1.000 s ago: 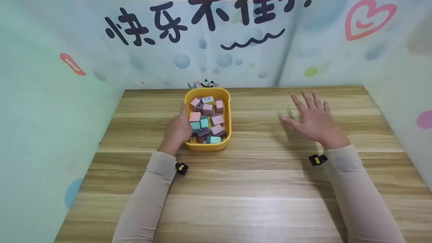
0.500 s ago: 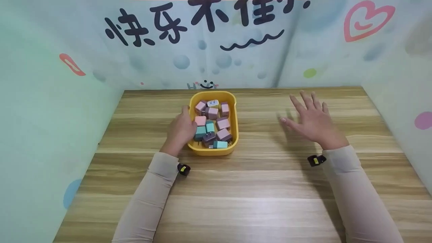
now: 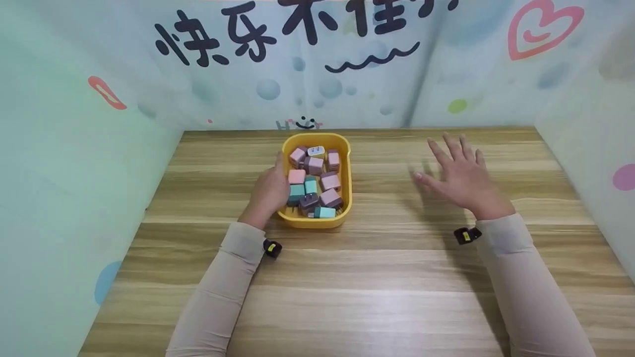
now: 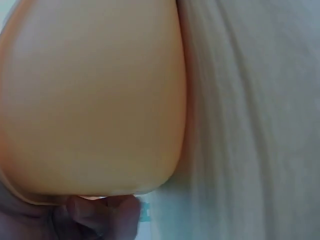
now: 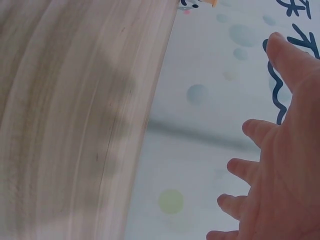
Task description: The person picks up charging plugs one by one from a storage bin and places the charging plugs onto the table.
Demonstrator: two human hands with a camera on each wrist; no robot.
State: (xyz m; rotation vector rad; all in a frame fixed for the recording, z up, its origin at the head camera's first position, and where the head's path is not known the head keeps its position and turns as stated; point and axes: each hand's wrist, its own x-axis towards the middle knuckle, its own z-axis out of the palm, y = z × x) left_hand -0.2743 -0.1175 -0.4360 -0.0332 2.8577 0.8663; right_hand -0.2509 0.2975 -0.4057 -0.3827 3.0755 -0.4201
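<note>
In the head view, my left hand (image 3: 270, 191) grips the left side of a yellow plastic basket (image 3: 349, 191). Pink, purple and teal charger plugs lie jumbled inside it, among them a pink plug (image 3: 330, 181), a teal plug (image 3: 325, 212) and a dark purple plug (image 3: 308, 201) with its prongs up. At the far end sits a plug with a white face (image 3: 316, 151). The left wrist view is filled by the basket's wall (image 4: 95, 100), with fingers (image 4: 107, 215) at its lower edge. My right hand (image 3: 461, 181) hovers over the table with spread fingers, holding nothing.
The wood-grain table (image 3: 347, 277) ends at a printed cloth backdrop (image 3: 238, 104) behind the basket. Cloth walls also border the left and right sides. Bare tabletop separates the basket from my right hand.
My left hand has shifted the basket to the right and slightly nearer to me, mostly in the first half second. My right hand has stayed in place.
</note>
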